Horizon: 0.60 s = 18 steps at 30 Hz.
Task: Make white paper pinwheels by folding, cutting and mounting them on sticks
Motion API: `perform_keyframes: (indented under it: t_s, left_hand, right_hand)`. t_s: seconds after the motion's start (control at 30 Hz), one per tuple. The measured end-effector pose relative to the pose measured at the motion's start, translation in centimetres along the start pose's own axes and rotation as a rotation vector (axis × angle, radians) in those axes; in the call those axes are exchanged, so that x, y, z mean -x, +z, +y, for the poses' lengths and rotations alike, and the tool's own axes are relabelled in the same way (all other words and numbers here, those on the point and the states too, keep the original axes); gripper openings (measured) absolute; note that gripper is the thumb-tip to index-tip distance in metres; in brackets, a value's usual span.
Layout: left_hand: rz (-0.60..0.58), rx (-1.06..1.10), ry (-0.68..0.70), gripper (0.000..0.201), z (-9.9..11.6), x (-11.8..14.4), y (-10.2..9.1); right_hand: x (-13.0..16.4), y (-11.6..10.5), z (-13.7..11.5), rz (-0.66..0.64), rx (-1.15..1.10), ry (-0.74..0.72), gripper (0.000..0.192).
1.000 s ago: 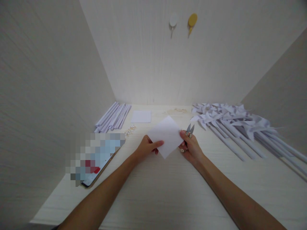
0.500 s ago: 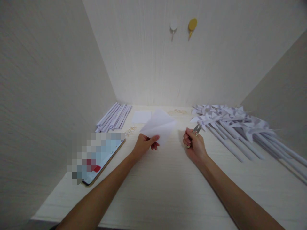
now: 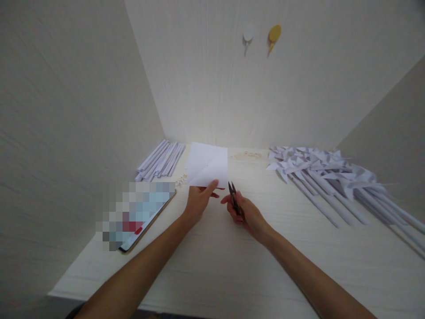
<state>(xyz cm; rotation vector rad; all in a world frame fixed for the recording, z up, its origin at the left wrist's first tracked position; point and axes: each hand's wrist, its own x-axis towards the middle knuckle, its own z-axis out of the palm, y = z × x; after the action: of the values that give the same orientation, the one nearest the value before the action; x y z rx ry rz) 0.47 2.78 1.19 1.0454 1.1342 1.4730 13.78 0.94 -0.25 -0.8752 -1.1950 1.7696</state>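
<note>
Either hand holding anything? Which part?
Left hand pinches the paper at its near edge, thumb on top. Right hand grips the snips by the handle end, blades pointing up toward the paper.

We see paper rolls (image 3: 161,160) lying at the counter's (image 3: 212,266) back left, pinwheels (image 3: 325,173) piled at its right, a phone (image 3: 139,215) near the left edge, and two hooks (image 3: 262,34) on the wall.

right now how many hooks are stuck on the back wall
2. A round white plastic hook sits high on the pale back wall, and a round yellow plastic hook sits just to its right, at about the same height. No others show in this view.
</note>
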Motion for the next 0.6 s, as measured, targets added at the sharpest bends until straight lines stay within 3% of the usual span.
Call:
perform_keyframes:
  t_s: [0.23, 0.6]
  left_hand:
    - [-0.049, -0.003, -0.061, 0.031, -0.15, 0.08, -0.02]
    - [-0.095, 0.053, -0.094, 0.025, 0.14, 0.26, 0.17]
  right_hand:
    - [0.04, 0.00, -0.12, -0.009, -0.065, 0.046, 0.036]
    - [0.67, -0.21, -0.26, -0.242, -0.168, 0.196, 0.035]
